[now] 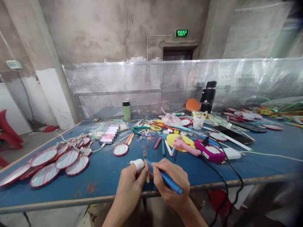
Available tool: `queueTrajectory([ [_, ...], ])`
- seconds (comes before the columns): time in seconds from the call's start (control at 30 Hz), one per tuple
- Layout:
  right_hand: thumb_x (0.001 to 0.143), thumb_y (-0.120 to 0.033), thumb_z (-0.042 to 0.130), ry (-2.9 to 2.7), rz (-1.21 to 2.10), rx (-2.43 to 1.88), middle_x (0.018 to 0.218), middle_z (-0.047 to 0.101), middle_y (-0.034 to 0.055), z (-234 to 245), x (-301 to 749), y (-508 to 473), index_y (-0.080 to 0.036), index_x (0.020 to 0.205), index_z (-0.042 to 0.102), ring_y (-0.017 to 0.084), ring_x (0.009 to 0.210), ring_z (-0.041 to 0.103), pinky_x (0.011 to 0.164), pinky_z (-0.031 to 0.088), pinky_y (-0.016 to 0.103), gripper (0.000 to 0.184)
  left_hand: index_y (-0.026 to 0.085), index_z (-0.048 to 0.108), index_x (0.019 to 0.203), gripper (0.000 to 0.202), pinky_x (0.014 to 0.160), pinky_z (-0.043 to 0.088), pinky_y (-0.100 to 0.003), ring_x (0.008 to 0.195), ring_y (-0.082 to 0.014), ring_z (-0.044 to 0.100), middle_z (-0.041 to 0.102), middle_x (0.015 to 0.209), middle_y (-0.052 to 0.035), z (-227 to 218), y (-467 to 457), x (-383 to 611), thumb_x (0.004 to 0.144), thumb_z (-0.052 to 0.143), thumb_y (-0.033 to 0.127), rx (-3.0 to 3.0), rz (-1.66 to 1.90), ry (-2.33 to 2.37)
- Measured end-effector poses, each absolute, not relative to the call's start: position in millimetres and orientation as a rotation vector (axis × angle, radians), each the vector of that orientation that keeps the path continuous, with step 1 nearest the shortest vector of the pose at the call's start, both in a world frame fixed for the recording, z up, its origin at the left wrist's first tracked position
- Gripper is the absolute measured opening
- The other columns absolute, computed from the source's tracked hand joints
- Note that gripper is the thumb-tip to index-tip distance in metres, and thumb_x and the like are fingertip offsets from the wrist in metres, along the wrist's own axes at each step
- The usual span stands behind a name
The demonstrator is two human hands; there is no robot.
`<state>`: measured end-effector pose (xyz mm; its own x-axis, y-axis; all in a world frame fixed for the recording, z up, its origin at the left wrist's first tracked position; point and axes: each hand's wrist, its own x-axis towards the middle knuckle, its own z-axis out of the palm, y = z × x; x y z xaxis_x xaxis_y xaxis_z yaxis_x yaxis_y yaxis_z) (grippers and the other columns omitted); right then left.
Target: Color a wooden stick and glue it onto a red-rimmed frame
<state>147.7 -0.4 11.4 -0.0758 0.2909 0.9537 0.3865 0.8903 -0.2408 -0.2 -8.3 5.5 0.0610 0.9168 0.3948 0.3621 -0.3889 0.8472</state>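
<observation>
My left hand [132,183] is closed on a wooden craft stick [145,157], held upright just above the table's front part. The stick's upper end is coloured brownish-red. White wrapping [137,163] covers one finger of this hand. In my right hand [174,179] is a blue marker pen [170,183], gripped like a writing tool. Its front end points at the stick; whether the tip touches it I cannot tell. Beyond my hands lie a pink marker [157,142], a teal marker [163,147] and a white-bodied one [169,148].
Round red-rimmed discs [67,159] are piled at the left, with a single red-rimmed disc [120,150] nearer. A phone [109,134] lies behind. To the right are a pink-and-purple glue gun [208,150] and cords. A green bottle [127,112] and black flask [208,97] stand at the back.
</observation>
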Motion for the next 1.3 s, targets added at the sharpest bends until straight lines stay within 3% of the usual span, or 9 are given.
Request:
queueTrajectory([
  [0.53,0.088,-0.005,0.061,-1.722,-0.077,-0.508,0.070,0.064,0.0008,6.9,148.7,1.0,-0.017,0.093,0.064,0.012,0.061,0.061,0.060,0.048,0.024,0.013,0.019,0.049,0.066,0.033,0.057,0.032,-0.023,0.058,-0.0123,0.047,0.053,0.059,0.0034,6.3,-9.6,-0.1,0.093,0.048,0.039,1.848,1.265,1.321],
  [1.3,0.088,-0.005,0.061,-1.707,-0.080,-0.516,0.070,0.064,0.0009,6.3,147.2,2.6,-0.017,0.091,0.063,0.012,0.061,0.060,0.061,0.048,0.024,0.013,0.019,0.051,0.068,0.033,0.059,0.034,-0.022,0.060,-0.0128,0.050,0.057,0.062,0.0021,4.3,-8.7,-0.5,0.094,0.048,0.039,1.855,1.249,1.310],
])
